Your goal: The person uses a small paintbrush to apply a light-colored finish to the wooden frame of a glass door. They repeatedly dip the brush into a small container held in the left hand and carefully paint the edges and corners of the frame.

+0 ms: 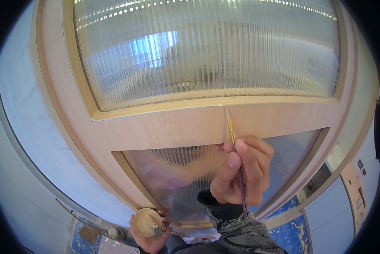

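In my right hand (251,171) is a thin artist's paintbrush (231,130), pinched between thumb and fingers, its purple handle slanting down past the palm. The pale brush tip is at the pale wooden rail (168,129), close under the edge of the upper reeded glass panel (207,59); whether it touches is hard to tell. Low down, my left hand (152,242) is wrapped round a small round cup (141,222) of beige paste or paint. A small grey flat blade (157,231), perhaps a scraper, shows at the cup's rim.
A lower reeded glass panel (168,169) is set behind my right hand. Blue floor covering (288,237) with scraps shows at the lower right. A small can (113,232) stands on the floor at lower left. To the far right is a light-coloured cabinet panel (329,216).
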